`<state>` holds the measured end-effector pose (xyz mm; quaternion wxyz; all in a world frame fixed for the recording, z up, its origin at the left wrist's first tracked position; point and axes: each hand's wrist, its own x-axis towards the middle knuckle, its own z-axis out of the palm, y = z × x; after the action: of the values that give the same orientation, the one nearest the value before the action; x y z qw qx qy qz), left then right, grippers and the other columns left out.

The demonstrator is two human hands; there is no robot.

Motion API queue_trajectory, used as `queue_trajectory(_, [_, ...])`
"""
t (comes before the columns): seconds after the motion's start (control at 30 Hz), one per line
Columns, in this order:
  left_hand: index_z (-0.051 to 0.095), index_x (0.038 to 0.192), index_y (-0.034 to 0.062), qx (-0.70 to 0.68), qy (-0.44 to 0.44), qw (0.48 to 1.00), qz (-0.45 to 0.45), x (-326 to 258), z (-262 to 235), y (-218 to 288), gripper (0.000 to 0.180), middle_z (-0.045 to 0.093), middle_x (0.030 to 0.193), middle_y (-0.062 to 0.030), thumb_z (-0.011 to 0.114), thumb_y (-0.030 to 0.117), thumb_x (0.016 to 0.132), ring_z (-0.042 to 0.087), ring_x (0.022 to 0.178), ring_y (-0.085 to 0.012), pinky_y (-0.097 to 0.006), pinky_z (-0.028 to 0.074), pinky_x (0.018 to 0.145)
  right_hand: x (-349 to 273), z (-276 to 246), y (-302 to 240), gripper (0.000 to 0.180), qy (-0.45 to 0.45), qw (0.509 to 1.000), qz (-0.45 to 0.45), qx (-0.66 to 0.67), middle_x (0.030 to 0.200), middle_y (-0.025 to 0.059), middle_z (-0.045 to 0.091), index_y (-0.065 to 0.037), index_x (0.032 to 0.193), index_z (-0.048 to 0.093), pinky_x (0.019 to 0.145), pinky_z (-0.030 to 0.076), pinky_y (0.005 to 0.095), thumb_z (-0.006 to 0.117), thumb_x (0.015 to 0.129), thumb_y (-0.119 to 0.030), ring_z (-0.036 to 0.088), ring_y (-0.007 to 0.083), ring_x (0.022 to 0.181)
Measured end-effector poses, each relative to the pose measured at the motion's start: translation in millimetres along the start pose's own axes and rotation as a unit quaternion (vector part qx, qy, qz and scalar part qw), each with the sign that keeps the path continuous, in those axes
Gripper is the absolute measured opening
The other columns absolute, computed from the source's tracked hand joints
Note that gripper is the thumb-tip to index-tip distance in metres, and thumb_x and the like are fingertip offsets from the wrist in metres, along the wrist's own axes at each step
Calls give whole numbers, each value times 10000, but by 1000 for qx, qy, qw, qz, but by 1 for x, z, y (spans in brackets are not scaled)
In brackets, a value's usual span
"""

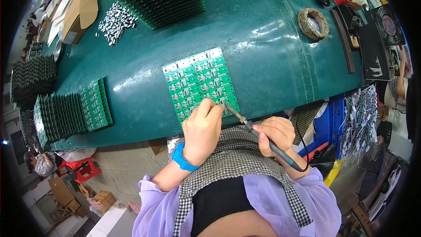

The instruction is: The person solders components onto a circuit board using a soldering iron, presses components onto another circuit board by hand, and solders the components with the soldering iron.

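Left hand [202, 128] has its fingers pinched down on the near edge of the green circuit board panel [201, 84], which lies flat on the dark green table [272, 61], while the right hand [276, 132] is wrapped around a black soldering iron [267, 142] like a pen, tip touching the board's near right corner. Risky bit, I'd say: the hot tip sits right beside those pinching fingertips, so a slip could burn skin or bridge joints. Board looks glossy with a pale strip along its far edge; farther off sit stacked boards [70, 114], a heap of small shiny metal parts [116, 21] and a crusty brown ring-shaped tip cleaner [313, 24].
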<state>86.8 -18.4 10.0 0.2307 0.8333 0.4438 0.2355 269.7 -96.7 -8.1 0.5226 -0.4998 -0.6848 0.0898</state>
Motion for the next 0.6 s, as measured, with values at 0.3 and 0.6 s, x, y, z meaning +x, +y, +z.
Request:
queue_trajectory(0.3, [604, 868, 4, -49, 46, 997, -32, -2, 0, -2, 126, 577, 814, -113, 659, -55, 772, 596, 693, -268, -346, 478, 603, 8, -2, 4, 149, -8, 999, 45, 20, 626, 95, 617, 12, 807, 679, 456, 458, 288, 636, 676, -42, 600, 206, 509])
queue_trajectory(0.6, [593, 872, -2, -77, 15, 996, -41, -11, -3, 2, 117, 606, 855, -115, 645, -56, 783, 593, 681, -256, -336, 467, 584, 7, -16, -5, 142, 1, 989, 135, 54, 674, 123, 645, 23, 806, 681, 526, 491, 314, 638, 692, -50, 626, 242, 567])
